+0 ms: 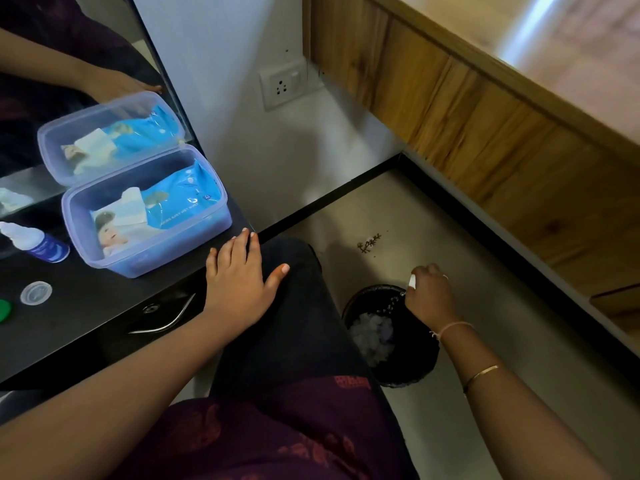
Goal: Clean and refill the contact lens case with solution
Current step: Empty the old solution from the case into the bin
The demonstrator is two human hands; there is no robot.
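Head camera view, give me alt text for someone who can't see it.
The right hand pinches a small white lens case over a black bin, dripping liquid. The left hand rests flat on the black table near a wipes box and solution bottle.

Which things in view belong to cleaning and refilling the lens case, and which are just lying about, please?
In the job: solution bottle; clear cap; green cap; small white piece, probably the case, gripped by the right hand over the black bin; wet wipes, possibly.
Lying about: wall socket; mirror; wooden cabinet.
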